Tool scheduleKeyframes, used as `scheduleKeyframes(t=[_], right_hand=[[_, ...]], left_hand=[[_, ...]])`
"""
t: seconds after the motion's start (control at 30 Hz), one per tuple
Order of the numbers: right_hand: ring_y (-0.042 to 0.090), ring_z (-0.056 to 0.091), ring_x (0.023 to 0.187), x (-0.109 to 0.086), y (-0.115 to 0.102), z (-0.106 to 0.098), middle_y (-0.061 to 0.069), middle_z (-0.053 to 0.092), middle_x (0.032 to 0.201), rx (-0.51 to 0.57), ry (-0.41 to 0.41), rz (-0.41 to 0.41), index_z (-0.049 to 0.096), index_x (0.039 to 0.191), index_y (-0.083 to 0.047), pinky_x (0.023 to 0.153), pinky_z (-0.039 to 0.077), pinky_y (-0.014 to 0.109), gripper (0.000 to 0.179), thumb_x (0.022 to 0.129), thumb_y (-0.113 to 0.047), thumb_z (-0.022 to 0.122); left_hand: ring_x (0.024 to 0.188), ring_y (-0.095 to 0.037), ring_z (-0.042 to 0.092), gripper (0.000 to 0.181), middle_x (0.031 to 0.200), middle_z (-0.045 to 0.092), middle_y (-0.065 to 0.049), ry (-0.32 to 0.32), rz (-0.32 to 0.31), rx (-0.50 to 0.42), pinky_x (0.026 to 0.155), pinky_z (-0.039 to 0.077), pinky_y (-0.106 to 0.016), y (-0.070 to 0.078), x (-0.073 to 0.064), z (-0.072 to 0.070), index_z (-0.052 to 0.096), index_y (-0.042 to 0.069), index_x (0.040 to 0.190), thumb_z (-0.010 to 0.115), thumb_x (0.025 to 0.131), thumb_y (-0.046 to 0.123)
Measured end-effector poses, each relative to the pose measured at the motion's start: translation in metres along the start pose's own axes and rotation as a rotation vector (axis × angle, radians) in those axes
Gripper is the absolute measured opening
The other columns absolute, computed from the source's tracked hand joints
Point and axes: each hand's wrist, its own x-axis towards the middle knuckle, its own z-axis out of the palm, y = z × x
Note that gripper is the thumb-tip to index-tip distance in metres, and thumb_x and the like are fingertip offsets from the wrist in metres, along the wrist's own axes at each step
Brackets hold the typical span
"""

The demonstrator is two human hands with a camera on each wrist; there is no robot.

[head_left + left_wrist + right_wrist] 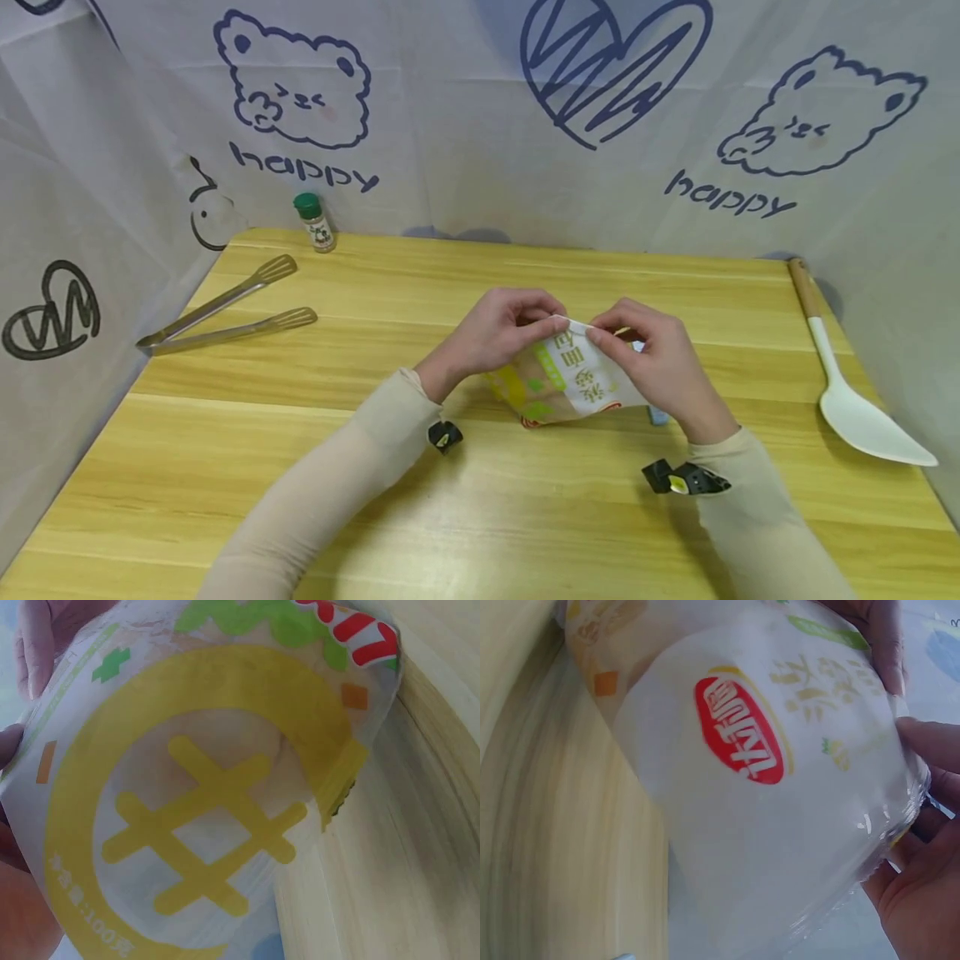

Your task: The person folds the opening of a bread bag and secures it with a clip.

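Note:
A printed plastic bread packet (577, 375), white and yellow with green shapes, is held up over the middle of the table. My left hand (513, 329) pinches its upper edge between thumb and fingers. Close beside it, my right hand (656, 358) pinches the same edge. In the left wrist view, the packet (225, 787) shows a yellow ring and lattice print. From the right wrist view, the packet (780, 802) shows a red oval logo, and my right hand (930, 877) is at its crimped edge. Something round and pale shows through the film.
Open metal tongs (225, 308) lie at the left. A green-capped seasoning jar (315, 223) stands at the back left. On the right lies a white spatula-like utensil (862, 417) with a wooden handle. A small blue object (657, 416) is partly hidden behind the packet. Printed cloth (450, 125) borders the table.

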Motion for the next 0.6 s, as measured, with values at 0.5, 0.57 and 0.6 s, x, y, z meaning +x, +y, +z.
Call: scheduleKeyframes(t=[0.5,0.57,0.6], right_hand=[[0.014,0.062,0.076,0.001,-0.0011,0.0016,-0.006,0.064,0.083,-0.033,0.038,-0.056,0.074,0.089,-0.006,0.069,0.051,0.023,0.006,0.091,-0.002,0.069],[0.014,0.062,0.076,0.0012,-0.0012,0.0021,-0.006,0.064,0.083,-0.029,0.038,-0.057,0.073,0.089,-0.006,0.068,0.051,0.024,0.006,0.092,-0.003,0.069],[0.014,0.062,0.076,0.0012,-0.0012,0.0023,-0.005,0.064,0.083,-0.027,0.037,-0.057,0.073,0.089,-0.006,0.068,0.051,0.024,0.006,0.092,-0.003,0.069]], left_hand=[[0.073,-0.014,0.066,0.015,0.088,0.072,0.0,-0.012,-0.072,-0.025,0.066,0.051,-0.028,0.001,0.0009,0.0005,0.071,0.002,0.102,0.066,0.096,0.015],[0.072,-0.014,0.065,0.014,0.088,0.071,0.0,-0.012,-0.056,-0.009,0.066,0.051,-0.028,0.001,0.0006,0.0005,0.072,0.003,0.101,0.066,0.096,0.015],[0.072,-0.014,0.065,0.014,0.088,0.071,0.0,-0.009,-0.048,-0.001,0.066,0.051,-0.028,0.0008,0.0005,0.0004,0.073,0.003,0.1,0.066,0.097,0.014]])
